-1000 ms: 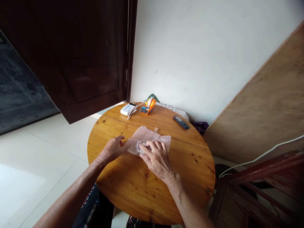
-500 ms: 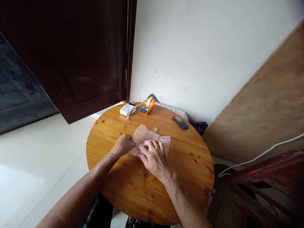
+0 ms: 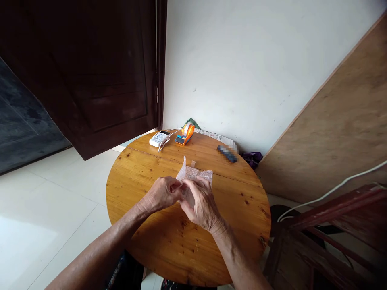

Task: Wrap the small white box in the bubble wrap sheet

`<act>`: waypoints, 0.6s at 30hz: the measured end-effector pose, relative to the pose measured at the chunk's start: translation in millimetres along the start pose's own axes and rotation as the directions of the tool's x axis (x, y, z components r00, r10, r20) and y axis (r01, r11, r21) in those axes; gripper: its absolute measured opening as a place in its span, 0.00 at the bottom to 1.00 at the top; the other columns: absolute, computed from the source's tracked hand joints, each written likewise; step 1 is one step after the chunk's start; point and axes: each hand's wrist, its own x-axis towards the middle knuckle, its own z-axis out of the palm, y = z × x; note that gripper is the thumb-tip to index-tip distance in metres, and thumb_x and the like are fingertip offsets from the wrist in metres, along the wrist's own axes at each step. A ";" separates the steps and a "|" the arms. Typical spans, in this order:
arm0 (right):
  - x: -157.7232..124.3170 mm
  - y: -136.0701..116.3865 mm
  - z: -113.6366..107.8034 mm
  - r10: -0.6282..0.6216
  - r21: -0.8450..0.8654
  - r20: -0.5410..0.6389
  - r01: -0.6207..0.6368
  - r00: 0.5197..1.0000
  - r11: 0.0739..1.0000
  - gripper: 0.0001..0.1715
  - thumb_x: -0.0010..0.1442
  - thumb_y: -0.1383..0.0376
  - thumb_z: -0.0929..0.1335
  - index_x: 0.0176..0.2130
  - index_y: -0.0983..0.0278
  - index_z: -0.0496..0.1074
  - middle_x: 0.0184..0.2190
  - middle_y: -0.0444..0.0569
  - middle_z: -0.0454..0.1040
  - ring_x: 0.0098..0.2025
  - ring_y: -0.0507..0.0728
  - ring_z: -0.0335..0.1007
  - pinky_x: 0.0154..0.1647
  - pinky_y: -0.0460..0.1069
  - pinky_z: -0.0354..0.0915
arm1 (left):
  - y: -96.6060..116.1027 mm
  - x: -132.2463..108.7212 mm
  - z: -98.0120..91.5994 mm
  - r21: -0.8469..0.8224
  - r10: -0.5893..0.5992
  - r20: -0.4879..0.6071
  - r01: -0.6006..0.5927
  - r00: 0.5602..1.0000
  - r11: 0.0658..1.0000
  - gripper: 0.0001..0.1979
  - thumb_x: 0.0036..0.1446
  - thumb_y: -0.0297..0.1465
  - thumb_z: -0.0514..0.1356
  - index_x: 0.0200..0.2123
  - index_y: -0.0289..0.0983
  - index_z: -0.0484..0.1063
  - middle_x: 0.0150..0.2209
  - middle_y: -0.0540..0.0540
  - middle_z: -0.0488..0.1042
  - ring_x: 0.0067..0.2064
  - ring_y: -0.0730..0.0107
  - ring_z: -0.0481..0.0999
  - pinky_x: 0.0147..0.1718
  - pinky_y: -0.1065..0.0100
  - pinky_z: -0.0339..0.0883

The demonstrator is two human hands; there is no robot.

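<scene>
My left hand point(image 3: 161, 194) pinches the left side of a translucent, crinkled bubble-wrap sheet point(image 3: 198, 172), one corner upright; my right hand point(image 3: 203, 204) covers part, whether gripping I cannot tell. It lies mid-way on a round, varnished wooden worktop point(image 3: 236, 229), knotted wood running right to the curved rim, a white wall point(image 3: 242, 72) behind.
</scene>
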 end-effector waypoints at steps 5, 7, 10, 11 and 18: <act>0.9 15.7 -13.5 0.078 0.093 0.011 -0.079 0.997 0.993 0.19 0.57 0.61 0.67 0.48 0.62 0.71 0.48 0.54 0.77 0.54 0.63 0.70 0.56 0.58 0.62 | 1.7 -2.7 -17.7 0.012 0.101 0.140 -0.103 0.985 0.995 0.12 0.55 0.27 0.51 0.30 0.37 0.75 0.29 0.49 0.72 0.32 0.68 0.70 0.31 0.71 0.59; 1.3 21.3 -21.8 0.201 0.137 -0.029 -0.196 0.979 0.971 0.15 0.58 0.61 0.66 0.45 0.61 0.72 0.46 0.53 0.78 0.52 0.62 0.71 0.54 0.56 0.64 | 1.3 -1.1 -16.6 0.076 0.119 0.152 -0.132 0.981 0.988 0.14 0.57 0.25 0.50 0.30 0.37 0.75 0.30 0.47 0.73 0.33 0.67 0.72 0.34 0.70 0.61; -3.6 24.5 -37.2 0.438 0.147 -0.066 -0.425 0.897 0.893 0.14 0.59 0.57 0.66 0.43 0.61 0.72 0.43 0.52 0.78 0.45 0.60 0.74 0.44 0.52 0.68 | -1.3 2.0 -7.1 0.224 0.099 0.129 -0.126 0.987 0.966 0.11 0.59 0.27 0.53 0.28 0.37 0.74 0.31 0.46 0.72 0.33 0.67 0.72 0.35 0.69 0.62; -7.4 23.8 -42.2 0.504 0.125 -0.058 -0.495 0.862 0.860 0.15 0.59 0.56 0.66 0.42 0.61 0.72 0.42 0.52 0.78 0.42 0.59 0.75 0.40 0.51 0.68 | -2.9 3.0 -3.0 0.263 0.101 0.095 -0.123 0.990 0.957 0.09 0.59 0.29 0.55 0.28 0.37 0.74 0.32 0.46 0.72 0.35 0.66 0.73 0.36 0.68 0.63; -43.4 10.3 -37.6 0.663 -0.167 0.017 -0.652 0.748 0.740 0.33 0.58 0.49 0.68 0.57 0.63 0.66 0.24 0.44 0.75 0.24 0.57 0.73 0.24 0.49 0.57 | -10.8 6.2 17.1 0.316 0.127 -0.041 -0.108 0.991 0.943 0.03 0.57 0.29 0.59 0.35 0.37 0.72 0.40 0.44 0.71 0.38 0.65 0.74 0.37 0.68 0.68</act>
